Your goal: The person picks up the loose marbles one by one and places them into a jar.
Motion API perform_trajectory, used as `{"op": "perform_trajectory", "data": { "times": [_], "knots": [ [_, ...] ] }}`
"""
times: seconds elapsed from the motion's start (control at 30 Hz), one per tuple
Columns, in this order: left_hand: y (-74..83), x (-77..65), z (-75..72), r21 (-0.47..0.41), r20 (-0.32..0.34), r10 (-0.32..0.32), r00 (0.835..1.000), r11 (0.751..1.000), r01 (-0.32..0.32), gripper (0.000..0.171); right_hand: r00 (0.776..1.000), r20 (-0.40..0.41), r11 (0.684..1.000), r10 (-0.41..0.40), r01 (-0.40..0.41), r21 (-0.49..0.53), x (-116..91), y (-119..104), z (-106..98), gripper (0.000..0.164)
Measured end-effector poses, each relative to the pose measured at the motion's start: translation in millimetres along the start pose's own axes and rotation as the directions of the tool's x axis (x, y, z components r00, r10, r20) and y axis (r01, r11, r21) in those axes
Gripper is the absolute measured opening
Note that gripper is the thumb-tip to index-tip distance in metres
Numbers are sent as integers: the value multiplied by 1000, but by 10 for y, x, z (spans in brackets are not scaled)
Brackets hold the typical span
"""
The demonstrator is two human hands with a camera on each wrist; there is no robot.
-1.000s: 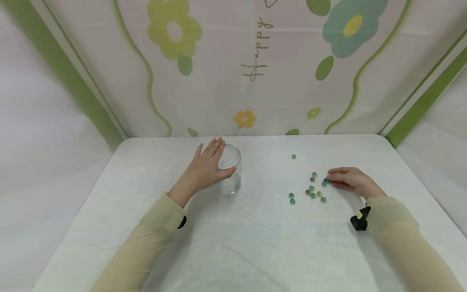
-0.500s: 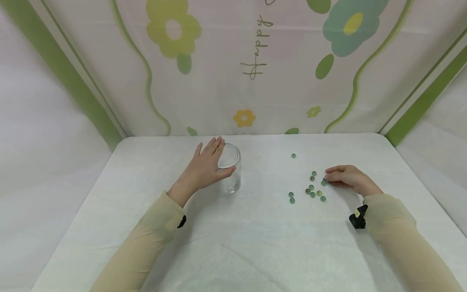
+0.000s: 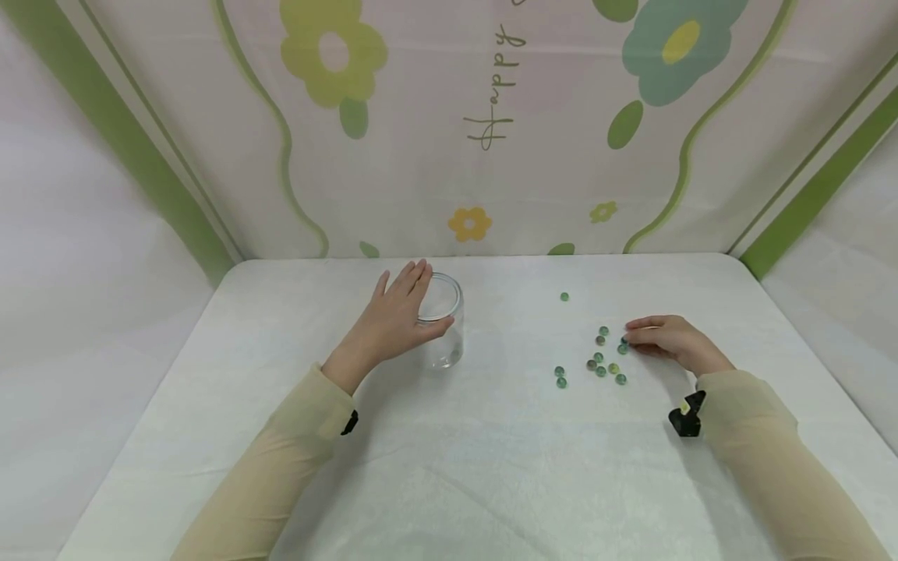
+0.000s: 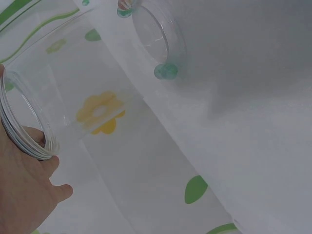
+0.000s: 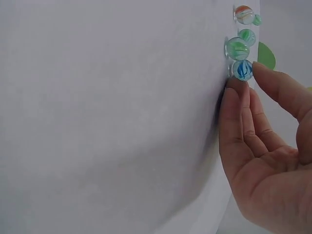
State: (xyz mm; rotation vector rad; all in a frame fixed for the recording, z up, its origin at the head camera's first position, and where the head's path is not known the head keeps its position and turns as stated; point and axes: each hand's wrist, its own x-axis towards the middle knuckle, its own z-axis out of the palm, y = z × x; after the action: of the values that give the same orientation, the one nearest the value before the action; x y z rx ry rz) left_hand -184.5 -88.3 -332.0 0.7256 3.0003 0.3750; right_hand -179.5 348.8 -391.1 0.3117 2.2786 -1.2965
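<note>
A clear glass jar (image 3: 452, 343) stands upright left of the table's middle. My left hand (image 3: 388, 327) holds its rim from the left, thumb at the near side and fingers at the far side; the left wrist view also shows the hand (image 4: 22, 180) at the rim. On the right, my right hand (image 3: 677, 343) pinches a blue-streaked marble (image 5: 243, 70) between thumb and fingers, low at the tabletop. A green marble (image 5: 238, 48) sits right beside it. Several more marbles (image 3: 601, 372) lie loosely scattered to the left of that hand.
Apart from the main cluster lie a lone green marble (image 3: 564, 297) farther back and a pair (image 3: 560, 377) nearer the jar. Green marbles (image 4: 165, 71) show by the jar's base; whether inside or behind, I cannot tell. A flowered curtain (image 3: 547, 179) rises behind the white table (image 3: 449, 467).
My right hand has shifted slightly left, its fingertips staying at the blue marble. The left hand keeps its place on the jar. The whole head view has drifted up a little.
</note>
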Motion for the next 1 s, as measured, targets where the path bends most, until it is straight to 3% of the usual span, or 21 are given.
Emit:
{"op": "perform_trajectory", "data": {
  "times": [0.17,0.27,0.4,0.5,0.6,0.83,1.0],
  "knots": [
    [0,2,0,8,0,-1,1000,1000,1,86,1000,6,994,10,-10,108,16,7,-11,59],
    [-1,2,0,13,2,-2,1000,1000,2,86,999,27,974,16,-22,227,28,9,-30,44],
    [2,1,-4,17,4,-4,1000,1000,4,86,998,64,904,23,-48,426,27,-13,-52,11],
    [6,0,-7,18,6,-5,1000,1000,5,86,997,80,845,15,-56,532,23,-35,-64,17],
    [8,2,-8,18,6,-7,1000,1000,7,86,997,77,821,0,-43,569,20,-61,-74,17],
    [10,1,-12,11,9,-8,1000,1000,8,86,999,46,816,-11,-18,578,6,-187,-55,10],
    [11,-8,-18,5,13,-6,1000,1000,6,86,999,38,818,-28,1,575,2,-328,3,26]
  ]
}}
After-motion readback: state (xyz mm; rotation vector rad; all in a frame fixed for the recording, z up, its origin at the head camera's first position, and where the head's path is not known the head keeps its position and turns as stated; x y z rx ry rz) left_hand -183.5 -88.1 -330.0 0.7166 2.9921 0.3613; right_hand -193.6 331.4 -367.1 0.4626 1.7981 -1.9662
